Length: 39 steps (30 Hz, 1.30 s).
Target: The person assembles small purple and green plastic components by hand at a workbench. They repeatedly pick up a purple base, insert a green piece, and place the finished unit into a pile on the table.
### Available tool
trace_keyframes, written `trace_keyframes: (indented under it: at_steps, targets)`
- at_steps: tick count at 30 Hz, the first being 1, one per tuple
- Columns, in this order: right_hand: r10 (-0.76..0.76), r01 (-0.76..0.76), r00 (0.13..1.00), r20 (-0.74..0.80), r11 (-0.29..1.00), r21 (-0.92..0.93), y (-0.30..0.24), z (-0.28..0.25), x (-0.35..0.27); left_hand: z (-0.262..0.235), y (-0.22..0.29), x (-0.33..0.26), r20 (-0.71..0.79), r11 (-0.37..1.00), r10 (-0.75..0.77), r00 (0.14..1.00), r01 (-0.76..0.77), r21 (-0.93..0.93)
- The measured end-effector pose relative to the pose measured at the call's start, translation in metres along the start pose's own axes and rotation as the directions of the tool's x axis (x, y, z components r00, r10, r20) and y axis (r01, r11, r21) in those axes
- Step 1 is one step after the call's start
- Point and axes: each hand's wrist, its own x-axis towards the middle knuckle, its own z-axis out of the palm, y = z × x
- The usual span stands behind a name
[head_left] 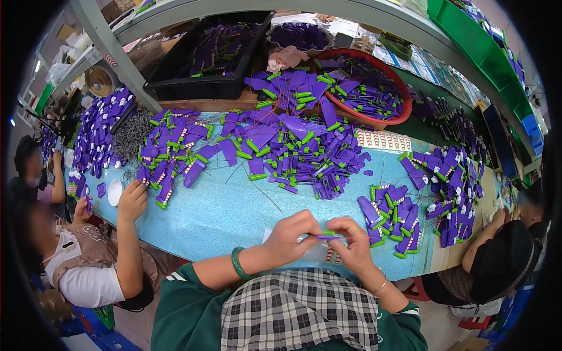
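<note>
Close to the table's front edge, my left hand pinches a small purple-and-green plastic piece. My right hand closes its fingers on the same piece from the other side, and a thin red wire runs out past it. Part of a sheet of red-marked stickers shows beneath the hands. Right of them lies a pile of purple parts with green ends and striped stickers. Ahead, a larger heap of purple and green parts spreads over the blue table, with loose wires among them.
Behind the heap stand a red basin and a black crate, both holding purple parts. A sticker sheet lies at the back. Co-workers sit at left and right; one's hand is by a white bowl. Metal shelving rises behind.
</note>
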Motion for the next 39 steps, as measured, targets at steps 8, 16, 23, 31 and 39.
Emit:
trace_keyframes:
  at_steps: [8,16,23,31,39]
  targets:
    - [0.287,-0.175,0.95,-0.122,0.815,0.553,0.012,0.0,0.001,-0.024,-0.063,0.056,0.118,0.524,-0.019,0.993,-0.09,0.847]
    - [0.151,-0.157,0.987,0.051,0.866,0.476,0.013,-0.008,0.003,-0.032,-0.059,0.053,0.044,0.579,-0.011,0.999,-0.029,0.814]
    - [0.057,-0.082,0.996,0.067,0.891,0.447,0.007,-0.004,0.009,-0.038,-0.043,0.044,0.028,0.787,0.007,1.0,-0.023,0.616]
    - [-0.014,-0.097,0.984,0.18,0.802,0.59,0.003,0.002,0.022,-0.016,0.0,0.003,0.354,0.489,-0.396,0.848,0.52,-0.7]
    - [0.359,-0.266,0.927,0.106,0.433,0.861,0.003,0.016,0.008,-0.002,-0.008,0.001,-0.018,0.651,-0.366,0.93,0.242,-0.72]
